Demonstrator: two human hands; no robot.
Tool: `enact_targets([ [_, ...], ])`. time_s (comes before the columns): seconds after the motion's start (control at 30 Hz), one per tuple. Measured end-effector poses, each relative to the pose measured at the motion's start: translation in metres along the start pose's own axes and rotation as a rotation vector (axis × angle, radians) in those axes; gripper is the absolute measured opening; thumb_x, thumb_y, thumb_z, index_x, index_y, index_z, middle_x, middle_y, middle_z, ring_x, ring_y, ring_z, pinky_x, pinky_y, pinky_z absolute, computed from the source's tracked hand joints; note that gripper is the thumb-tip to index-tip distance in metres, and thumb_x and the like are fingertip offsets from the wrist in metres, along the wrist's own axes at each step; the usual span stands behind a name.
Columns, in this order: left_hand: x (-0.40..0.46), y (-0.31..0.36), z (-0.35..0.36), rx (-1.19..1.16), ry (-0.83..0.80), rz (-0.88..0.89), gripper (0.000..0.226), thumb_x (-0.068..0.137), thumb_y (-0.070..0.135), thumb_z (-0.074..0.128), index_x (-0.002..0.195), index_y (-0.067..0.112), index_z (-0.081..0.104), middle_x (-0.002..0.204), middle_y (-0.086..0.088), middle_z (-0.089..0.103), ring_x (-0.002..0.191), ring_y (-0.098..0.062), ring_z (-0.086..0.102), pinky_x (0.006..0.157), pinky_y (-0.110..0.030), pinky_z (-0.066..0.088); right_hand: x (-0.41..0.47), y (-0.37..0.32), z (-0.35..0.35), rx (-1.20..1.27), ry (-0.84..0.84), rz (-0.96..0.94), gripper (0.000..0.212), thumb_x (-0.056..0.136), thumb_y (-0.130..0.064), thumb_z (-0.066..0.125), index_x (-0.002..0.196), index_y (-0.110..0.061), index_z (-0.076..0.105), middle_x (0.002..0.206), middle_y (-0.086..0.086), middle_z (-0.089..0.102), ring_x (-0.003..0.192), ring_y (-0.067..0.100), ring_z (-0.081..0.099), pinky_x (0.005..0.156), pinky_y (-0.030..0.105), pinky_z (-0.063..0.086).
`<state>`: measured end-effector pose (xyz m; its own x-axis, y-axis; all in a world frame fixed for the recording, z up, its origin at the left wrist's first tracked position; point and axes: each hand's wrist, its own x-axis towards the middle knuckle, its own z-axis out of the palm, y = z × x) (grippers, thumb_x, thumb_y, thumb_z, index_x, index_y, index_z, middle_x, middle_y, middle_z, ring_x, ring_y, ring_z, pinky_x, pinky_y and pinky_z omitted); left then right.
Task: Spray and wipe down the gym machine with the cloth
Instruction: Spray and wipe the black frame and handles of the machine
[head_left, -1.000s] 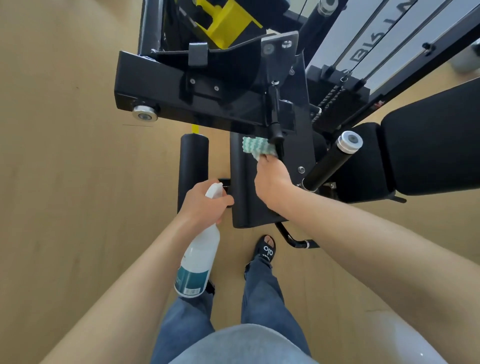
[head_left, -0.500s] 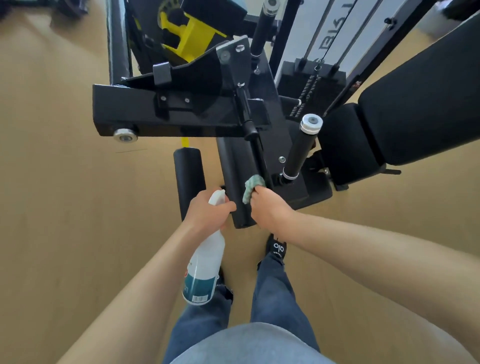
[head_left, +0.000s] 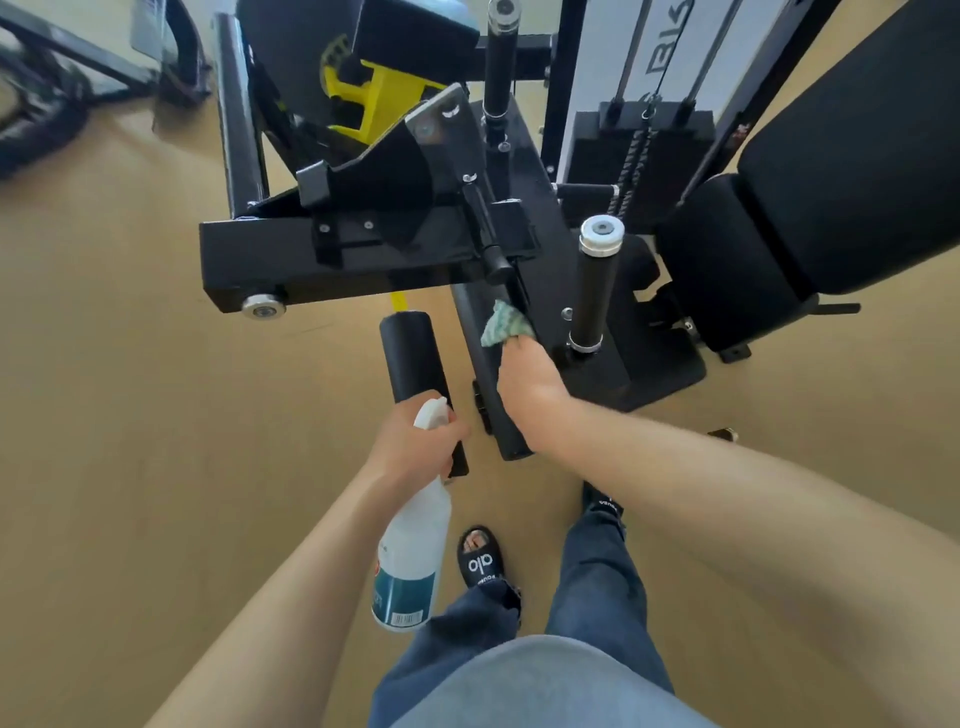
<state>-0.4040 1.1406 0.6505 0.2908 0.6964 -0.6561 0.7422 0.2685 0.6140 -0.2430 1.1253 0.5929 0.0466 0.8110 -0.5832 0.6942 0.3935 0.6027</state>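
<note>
We see soft, even daylight, glare on the black frame (head_left: 363, 270), and blurred, bowed edges.

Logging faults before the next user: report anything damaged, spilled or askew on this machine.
Nothing stands out. The right hand presses the green cloth on the black pad; the left hand holds the spray bottle upright. No spill or damage shows.
</note>
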Motion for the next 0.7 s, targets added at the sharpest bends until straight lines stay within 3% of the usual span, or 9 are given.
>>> enact_targets([
  [0.17,0.001,0.01,0.004,-0.07,-0.037,-0.022,0.036,0.093,0.029,0.069,0.124,0.012,0.063,0.064,-0.004,0.06,0.046,-0.01,0.054,0.06,-0.027,0.046,-0.046,-0.05,0.02,0.069,-0.02,-0.019,0.052,0.102,-0.018,0.051,0.149,0.001,0.039,0.152,0.021,0.038,0.14,0.036,0.036,0.118,0.043,0.026],
  [0.27,0.002,0.014,0.01,-0.092,-0.049,0.038,0.013,0.088,0.025,0.071,0.086,0.018,0.06,0.055,-0.001,0.056,0.058,-0.022,0.053,0.071,-0.038,0.051,-0.065,-0.053,0.032,0.338,0.141,0.028,0.037,0.098,-0.01,0.048,0.131,-0.004,0.062,0.129,0.014,0.06,0.118,0.03,0.056,0.104,0.038,0.045],
  [0.33,0.002,0.016,0.017,-0.093,-0.063,0.051,0.019,0.086,0.023,0.072,0.078,0.023,0.055,0.061,-0.003,0.056,0.06,-0.024,0.053,0.069,-0.039,0.05,-0.081,-0.053,0.05,0.547,0.34,0.029,0.023,0.085,-0.005,0.057,0.101,-0.01,0.073,0.1,0.007,0.07,0.092,0.024,0.066,0.084,0.034,0.057],
  [0.4,0.002,0.018,0.027,-0.047,-0.096,0.066,0.023,0.089,0.02,0.07,0.077,0.026,0.052,0.067,-0.007,0.056,0.061,-0.023,0.052,0.067,-0.036,0.049,-0.102,-0.054,0.068,0.795,0.429,0.055,0.02,0.077,-0.002,0.065,0.096,-0.008,0.07,0.095,0.009,0.07,0.087,0.025,0.067,0.08,0.035,0.059],
  [0.47,-0.001,0.019,0.04,0.039,-0.126,0.088,0.024,0.092,0.017,0.068,0.076,0.022,0.05,0.067,-0.008,0.056,0.06,-0.021,0.051,0.064,-0.031,0.047,-0.129,-0.051,0.08,1.237,0.388,0.264,0.01,0.088,-0.001,0.059,0.094,-0.007,0.064,0.092,0.008,0.064,0.084,0.024,0.062,0.079,0.027,0.053],
  [0.53,-0.004,0.019,0.056,0.117,-0.142,0.119,0.017,0.091,0.016,0.067,0.082,0.01,0.054,0.069,-0.007,0.057,0.061,-0.019,0.052,0.063,-0.03,0.048,-0.148,-0.035,0.09,1.919,0.303,0.777,0.025,0.102,-0.009,0.042,0.079,-0.01,0.051,0.077,0.005,0.052,0.067,0.018,0.047,0.058,0.014,0.041],
  [0.57,-0.006,0.019,0.065,0.146,-0.145,0.141,0.016,0.09,0.016,0.068,0.085,0.007,0.056,0.073,-0.007,0.058,0.063,-0.02,0.053,0.063,-0.031,0.049,-0.151,-0.027,0.1,2.258,0.212,1.055,0.029,0.104,-0.012,0.038,0.076,-0.011,0.047,0.073,0.005,0.049,0.063,0.018,0.044,0.052,0.017,0.039],
  [0.63,-0.009,0.017,0.084,0.21,-0.144,0.181,0.014,0.089,0.015,0.068,0.085,0.007,0.057,0.079,-0.006,0.059,0.067,-0.02,0.054,0.063,-0.033,0.048,-0.153,-0.014,0.122,2.802,0.12,1.442,0.024,0.106,-0.015,0.04,0.088,-0.01,0.054,0.081,0.007,0.059,0.07,0.021,0.056,0.065,0.03,0.051],
  [0.7,-0.012,0.016,0.103,0.274,-0.135,0.216,0.017,0.089,0.015,0.066,0.08,0.011,0.053,0.08,-0.008,0.058,0.069,-0.02,0.052,0.062,-0.032,0.044,-0.148,-0.01,0.14,3.123,0.155,1.537,0.02,0.109,-0.018,0.04,0.11,-0.006,0.056,0.103,0.012,0.065,0.089,0.025,0.065,0.087,0.043,0.054],
])
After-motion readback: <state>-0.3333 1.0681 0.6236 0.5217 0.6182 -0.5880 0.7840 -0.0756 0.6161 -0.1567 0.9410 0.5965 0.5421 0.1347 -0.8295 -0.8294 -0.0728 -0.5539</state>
